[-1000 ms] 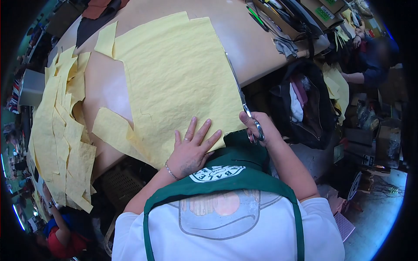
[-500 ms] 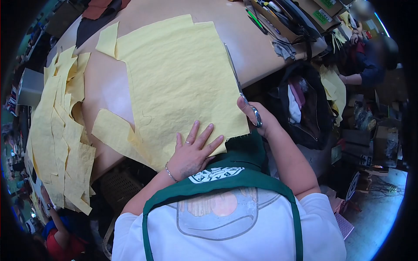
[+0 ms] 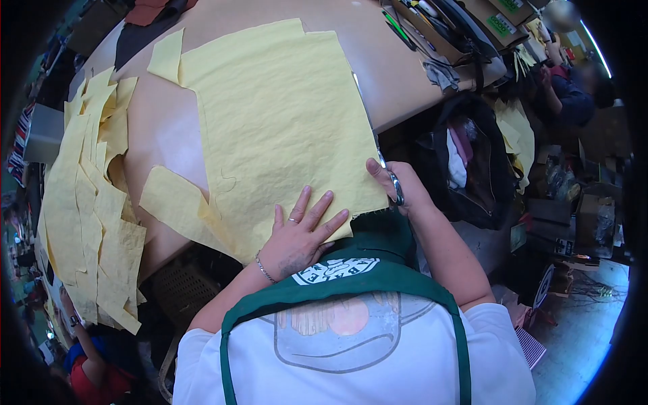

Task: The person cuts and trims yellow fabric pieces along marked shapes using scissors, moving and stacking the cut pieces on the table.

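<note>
A large sheet of yellow fabric (image 3: 283,121) lies over the table and hangs past its near edge. My left hand (image 3: 300,233) rests flat on its lower part, fingers spread, with a ring and a bracelet. In my right hand (image 3: 405,189) is a pair of scissors (image 3: 395,185), held by the handle loops at the fabric's right edge. The blades point away from me along that edge and are partly hidden by the fabric. Two strips of the yellow cloth stick out at the sheet's left side, and its bottom edge is frayed near my apron (image 3: 385,236).
A heap of cut yellow pieces (image 3: 94,202) hangs over the table's left side. Pens and tools fill a box (image 3: 439,27) at the back right. An open black bag (image 3: 472,162) stands right of my scissors. Other people (image 3: 570,91) work at far right and lower left (image 3: 98,371).
The scissors have shifted slightly, with less of the blades showing beside the fabric edge. The sheet's far end sits slightly farther up and right. My left hand stays in place.
</note>
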Demonstrator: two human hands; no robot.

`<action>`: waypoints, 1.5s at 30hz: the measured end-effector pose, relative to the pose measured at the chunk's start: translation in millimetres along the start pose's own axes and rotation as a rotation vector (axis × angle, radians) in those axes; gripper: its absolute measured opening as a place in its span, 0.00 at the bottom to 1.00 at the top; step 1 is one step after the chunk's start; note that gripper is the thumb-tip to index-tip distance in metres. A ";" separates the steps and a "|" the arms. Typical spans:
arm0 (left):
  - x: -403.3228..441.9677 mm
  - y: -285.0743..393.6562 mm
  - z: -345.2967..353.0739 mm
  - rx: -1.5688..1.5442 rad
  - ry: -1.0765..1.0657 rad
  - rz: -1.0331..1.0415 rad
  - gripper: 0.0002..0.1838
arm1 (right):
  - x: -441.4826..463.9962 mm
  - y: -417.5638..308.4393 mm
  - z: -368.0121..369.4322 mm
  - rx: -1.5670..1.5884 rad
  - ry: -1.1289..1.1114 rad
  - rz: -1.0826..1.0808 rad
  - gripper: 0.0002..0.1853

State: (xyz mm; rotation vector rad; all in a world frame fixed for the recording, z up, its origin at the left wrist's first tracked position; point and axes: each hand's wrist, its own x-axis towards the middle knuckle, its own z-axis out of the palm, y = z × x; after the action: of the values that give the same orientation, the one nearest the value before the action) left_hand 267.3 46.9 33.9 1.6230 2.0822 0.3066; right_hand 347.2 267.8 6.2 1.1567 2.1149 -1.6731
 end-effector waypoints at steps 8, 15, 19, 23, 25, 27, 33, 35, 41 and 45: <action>-3.2 0.4 -0.5 0.012 -0.005 0.039 0.34 | 6.4 -33.0 -5.8 0.243 -0.098 0.079 0.46; -5.6 -1.1 0.7 0.000 0.002 0.052 0.33 | 14.8 -38.6 -3.9 0.201 -0.013 0.082 0.44; -5.2 -2.0 0.2 -0.009 -0.005 0.063 0.33 | 19.4 -27.2 1.0 0.136 0.058 -0.019 0.41; -5.6 -5.3 4.4 0.018 0.029 0.083 0.33 | 16.4 -29.1 1.5 0.124 0.049 0.010 0.41; -5.8 -5.8 4.3 0.016 0.029 0.090 0.33 | 19.2 -27.2 1.0 0.168 0.017 0.026 0.42; -5.9 -6.0 4.1 0.007 0.021 0.098 0.33 | 21.4 -32.4 1.0 0.209 -0.018 0.025 0.45; -7.6 -6.4 3.8 -0.004 0.012 0.119 0.32 | 28.4 -54.3 -4.2 0.297 -0.044 0.093 0.51; -8.9 -6.5 2.7 -0.006 0.012 0.122 0.32 | 26.4 -57.2 -4.2 0.291 -0.048 0.085 0.50; -9.8 -7.4 2.0 -0.027 0.005 0.130 0.32 | 32.0 -45.4 0.3 0.250 0.029 0.014 0.43; -10.3 -9.5 3.7 -0.043 0.001 0.134 0.32 | 35.7 -40.6 3.1 0.226 0.069 0.016 0.40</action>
State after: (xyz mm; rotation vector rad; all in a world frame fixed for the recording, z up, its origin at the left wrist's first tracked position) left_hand 262.9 34.0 28.8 1.7398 1.9576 0.3941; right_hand 294.7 278.9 13.7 1.3080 1.9885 -1.9311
